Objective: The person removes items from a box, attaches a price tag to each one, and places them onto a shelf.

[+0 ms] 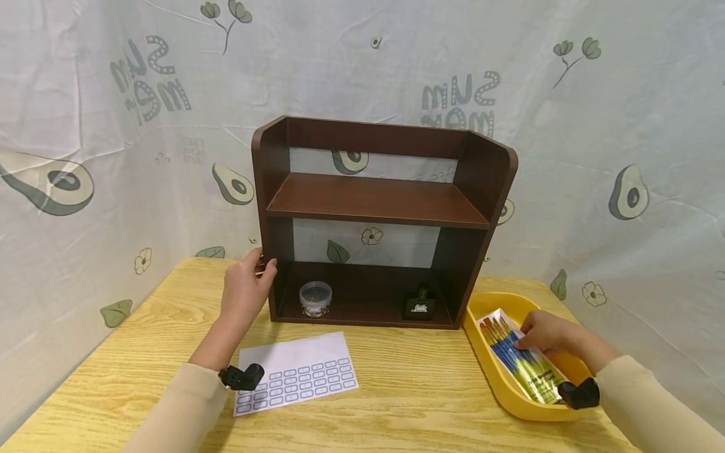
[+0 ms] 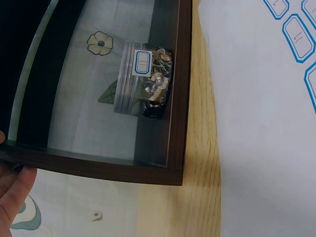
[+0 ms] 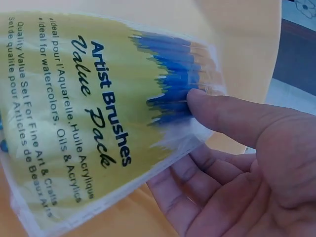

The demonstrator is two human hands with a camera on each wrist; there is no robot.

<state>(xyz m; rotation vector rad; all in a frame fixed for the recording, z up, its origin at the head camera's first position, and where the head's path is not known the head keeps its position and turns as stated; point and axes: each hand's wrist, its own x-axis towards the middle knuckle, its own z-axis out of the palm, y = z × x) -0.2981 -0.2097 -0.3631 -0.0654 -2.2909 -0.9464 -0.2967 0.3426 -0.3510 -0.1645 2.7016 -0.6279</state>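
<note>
A dark brown two-tier wooden shelf (image 1: 374, 202) stands on the table. My left hand (image 1: 247, 284) grips the edge of its left side panel, thumb on one face and fingers on the other. On the lower board sit a clear round jar (image 1: 315, 298) with small shiny pieces and a numbered label (image 2: 142, 62), and a black bottle (image 1: 420, 304) with a label. At the right, my right hand (image 1: 549, 335) pinches a clear pack of artist brushes (image 3: 98, 108) between thumb and fingers. The blue-handled brushes show through the plastic. The pack lies over the yellow bin (image 1: 491, 377).
In front of the shelf lies a white sheet of blue-framed labels (image 1: 296, 377), partly under my left wrist. The yellow bin stands close to the shelf's right side. A printed cloth (image 1: 351, 69) hangs behind and beside the wood-grain table (image 1: 408, 390).
</note>
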